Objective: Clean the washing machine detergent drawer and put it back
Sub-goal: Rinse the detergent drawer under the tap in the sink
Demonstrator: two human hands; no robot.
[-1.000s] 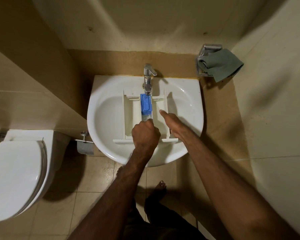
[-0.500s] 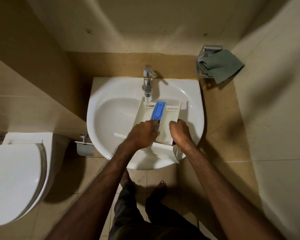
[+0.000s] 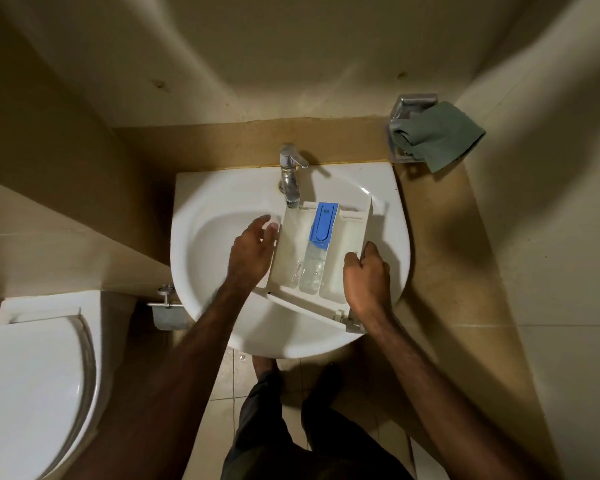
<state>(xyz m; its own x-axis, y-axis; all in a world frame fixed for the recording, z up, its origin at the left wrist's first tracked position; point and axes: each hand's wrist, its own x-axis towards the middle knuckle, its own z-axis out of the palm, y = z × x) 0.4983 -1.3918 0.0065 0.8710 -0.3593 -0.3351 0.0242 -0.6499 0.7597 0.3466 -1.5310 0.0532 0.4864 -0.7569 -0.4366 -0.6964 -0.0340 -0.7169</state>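
Right hand (image 3: 366,278) grips drawer (image 3: 352,233) in sink (image 3: 222,202).

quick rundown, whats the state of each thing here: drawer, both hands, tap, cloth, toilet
drawer: tilted in the sink, open side up, wet
blue insert: in place in the middle compartment
right hand: grips the drawer's right wall
left hand: fingers relaxed, against the drawer's left side
tap: flow too hard to tell
green cloth: draped on the wall holder
toilet: lid down

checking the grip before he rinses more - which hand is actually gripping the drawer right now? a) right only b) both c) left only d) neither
a: the right hand curls over the right wall of the detergent drawer, while the left hand lies open-fingered beside its left wall, over the sink.
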